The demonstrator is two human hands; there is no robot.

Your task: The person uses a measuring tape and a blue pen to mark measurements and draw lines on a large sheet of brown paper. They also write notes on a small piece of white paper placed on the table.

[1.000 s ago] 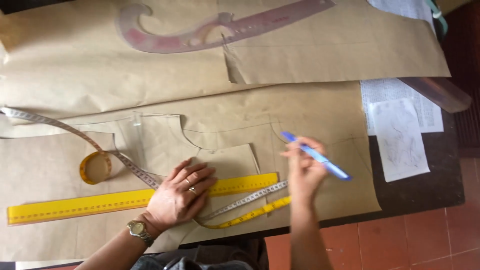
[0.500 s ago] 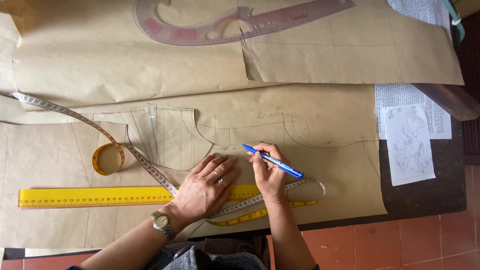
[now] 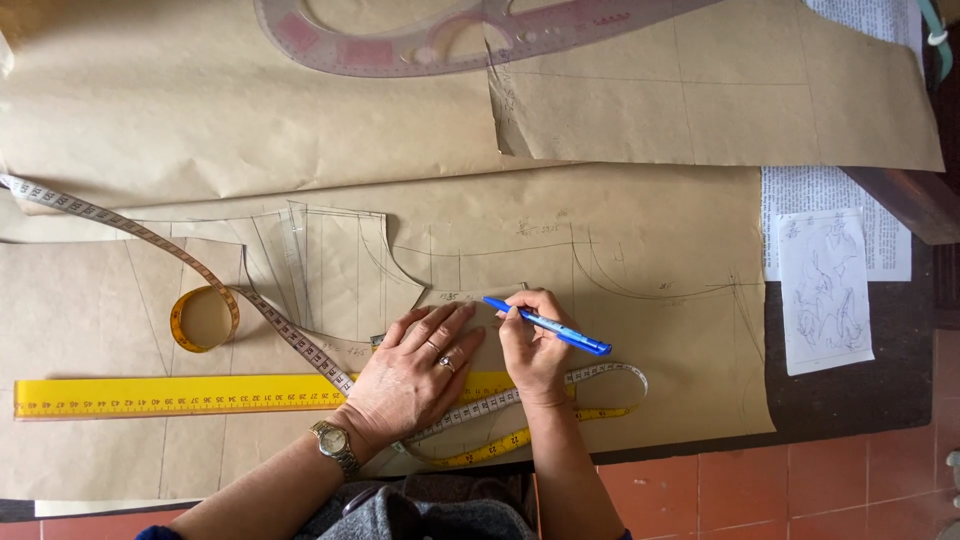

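Observation:
My left hand (image 3: 412,372) lies flat, fingers spread, on a cut brown paper pattern piece (image 3: 330,270) and on the yellow ruler (image 3: 160,394) beneath it. A watch sits on that wrist. My right hand (image 3: 535,345) grips a blue pen (image 3: 548,326), its tip touching the brown pattern paper (image 3: 640,300) just above my left fingertips. A tape measure (image 3: 150,240) runs from the far left under my left hand and loops out at the right of my right wrist.
A translucent pink curve ruler (image 3: 450,40) lies on another brown paper sheet (image 3: 250,110) at the top. White printed sheets and a sketch page (image 3: 825,290) sit at the right on the dark table. Red floor tiles (image 3: 800,490) show below the table edge.
My right hand came in from the right with the pen and set its tip on the paper next to my left hand. The view shifted slightly; my left hand stayed pressed down.

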